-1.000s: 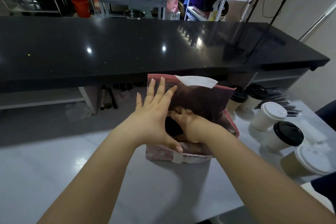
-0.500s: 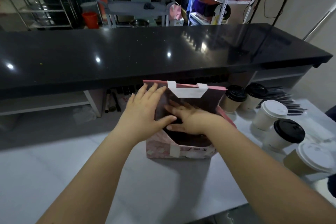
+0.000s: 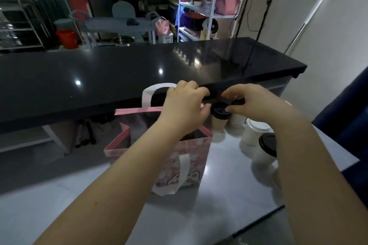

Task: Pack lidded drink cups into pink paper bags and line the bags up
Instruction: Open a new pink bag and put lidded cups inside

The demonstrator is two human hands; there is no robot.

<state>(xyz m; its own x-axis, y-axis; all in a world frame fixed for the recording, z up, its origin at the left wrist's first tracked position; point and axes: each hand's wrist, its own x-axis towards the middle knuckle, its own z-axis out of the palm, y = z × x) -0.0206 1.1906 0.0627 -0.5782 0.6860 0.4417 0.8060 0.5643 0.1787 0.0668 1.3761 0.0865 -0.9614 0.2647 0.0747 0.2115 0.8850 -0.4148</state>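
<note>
Standing upright and open on the pale bench (image 3: 219, 205) is the pink bag (image 3: 191, 157), its near white handle (image 3: 184, 173) hanging down the printed front and its far white handle (image 3: 155, 90) rising behind the far rim. My left hand (image 3: 185, 107) is over that far rim, fingers curled where the far handle meets them; I cannot tell whether they actually grip it. Just right of the bag stands a black-lidded cup (image 3: 219, 119), and my right hand (image 3: 251, 103) is on its lid, thumb against the edge and fingers curled over the far side. Further right of the bag are a white-lidded cup (image 3: 255, 132) and another black-lidded one (image 3: 267, 147), close together. Behind the bag runs a glossy black worktop (image 3: 119, 73).
</note>
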